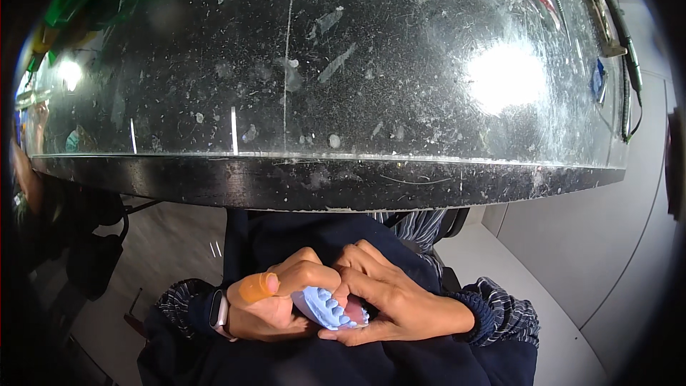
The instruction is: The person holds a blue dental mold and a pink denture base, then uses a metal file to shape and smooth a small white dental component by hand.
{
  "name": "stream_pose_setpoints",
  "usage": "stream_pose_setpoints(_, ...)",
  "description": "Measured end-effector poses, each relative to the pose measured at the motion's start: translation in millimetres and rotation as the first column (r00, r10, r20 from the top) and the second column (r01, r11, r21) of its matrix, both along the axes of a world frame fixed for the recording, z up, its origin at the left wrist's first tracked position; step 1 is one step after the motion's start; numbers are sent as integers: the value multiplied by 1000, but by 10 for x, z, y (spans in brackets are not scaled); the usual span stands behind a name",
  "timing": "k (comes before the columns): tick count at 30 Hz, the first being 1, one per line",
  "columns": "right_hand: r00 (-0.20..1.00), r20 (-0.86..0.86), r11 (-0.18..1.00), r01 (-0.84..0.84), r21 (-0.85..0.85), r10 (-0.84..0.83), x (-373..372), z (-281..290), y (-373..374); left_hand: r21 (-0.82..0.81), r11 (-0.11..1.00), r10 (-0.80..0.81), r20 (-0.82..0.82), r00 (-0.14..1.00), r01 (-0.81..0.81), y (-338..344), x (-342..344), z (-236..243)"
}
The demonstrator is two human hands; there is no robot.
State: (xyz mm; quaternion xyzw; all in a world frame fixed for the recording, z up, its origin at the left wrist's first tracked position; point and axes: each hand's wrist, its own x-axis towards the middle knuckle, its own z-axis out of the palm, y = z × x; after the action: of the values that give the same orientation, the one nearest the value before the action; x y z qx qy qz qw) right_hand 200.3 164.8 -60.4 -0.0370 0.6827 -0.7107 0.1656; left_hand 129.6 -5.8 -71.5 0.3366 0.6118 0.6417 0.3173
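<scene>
Left hand (275, 304) and right hand (400, 304), at six o'clock, both have their grip clamped round that blue dental cast (311, 304), so I'd keep pressure off its teeth (331, 308).

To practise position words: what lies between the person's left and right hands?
The head view shows a blue dental model between the left hand and right hand.

The blue tooth model (319, 305) looks matt and chalky on my feed, like plaster. I see smooth, slightly shiny plastic in the orange finger cover (254, 289). The desk top (186, 50) shows me a glossy, scratched, spotted surface; its dark edge (400, 189) is scuffed. The gown (421, 366) is matt cloth, the watch face (215, 309) smooth and glassy.
</scene>
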Motion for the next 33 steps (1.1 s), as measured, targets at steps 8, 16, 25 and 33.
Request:
stream_pose_setpoints(8,999,30,998,-28,-57,30,-23,-31,35,70,996,60,-105,993,-53,30,11,-58)
stream_pose_setpoints(16,953,254,970,202,-136,-163,93,-32,47,-258,960,90,-99,991,-113,28,136,-87)
stream_pose_setpoints(25,889,450,986,136,-99,-77,113,-15,-7,-317,945,1,-240,971,-79,97,63,-26)
stream_pose_setpoints(33,908,409,991,126,-55,-92,120,-25,-62,-352,936,-80,-199,977,5,68,87,-24)
